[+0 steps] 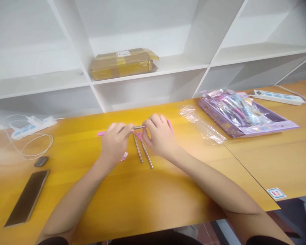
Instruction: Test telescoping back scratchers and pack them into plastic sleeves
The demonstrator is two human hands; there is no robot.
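Silvery rod [138, 128] is bridging both hands; left hand [114, 143] is gripping one side, right hand [159, 134] pinching the other; straight alignment is probably helping.

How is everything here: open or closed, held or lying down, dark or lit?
Left grip: closed on metal rod
Right grip: closed at rod's other end
Metal rod: held, roughly level
Pink-clawed rod: lying down
Purple box: open, packets inside
Clear wrap: crumpled, lying down
Phone: lying flat, screen dark
Parcel: taped, on shelf
White cable: looped
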